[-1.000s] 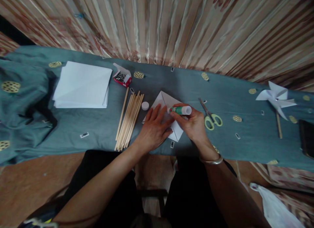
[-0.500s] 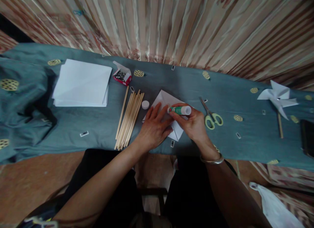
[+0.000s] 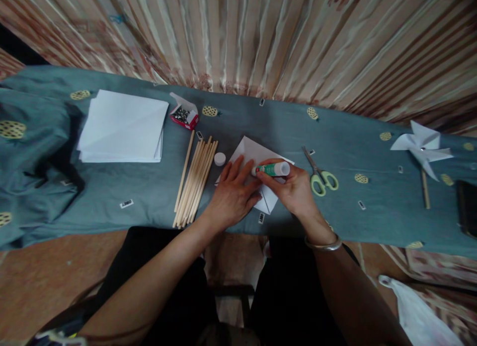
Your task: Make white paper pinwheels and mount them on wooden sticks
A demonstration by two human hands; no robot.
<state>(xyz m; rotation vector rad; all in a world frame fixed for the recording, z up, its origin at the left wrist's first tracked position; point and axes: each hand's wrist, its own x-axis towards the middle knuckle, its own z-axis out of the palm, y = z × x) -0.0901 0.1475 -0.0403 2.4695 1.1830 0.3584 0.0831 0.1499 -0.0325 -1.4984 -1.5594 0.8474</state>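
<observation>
a green and white glue stick [image 3: 271,169] is gripped in the right hand [image 3: 294,189], fingers wrapped round its barrel, and its tip is laid sideways onto the folded white paper [image 3: 257,162]. the paper is pinned flat by the left hand [image 3: 233,194], held wide with fingers spread and nothing grasped. the paper lies near the front edge of the teal cloth [image 3: 122,184].

just left of the paper a small white cap [image 3: 219,159] is seen, and beyond it a row of wooden sticks [image 3: 196,182] laid side by side. further left and back from the paper, a small red box [image 3: 184,116] stands with its flap open, and metal pins are seen heaped inside it. a stack of white sheets [image 3: 121,127] lies left of the box. just right of the paper green-handled scissors [image 3: 320,174] are set down, and well right of it a finished paper pinwheel [image 3: 421,147] rests on its stick.

compared with the earlier frames, the glue stick's tip is found slightly further left on the paper; the left hand's flat hold is unchanged.

bare cloth is left open between the scissors and the pinwheel, and behind the paper up to the striped curtain [image 3: 261,38].
</observation>
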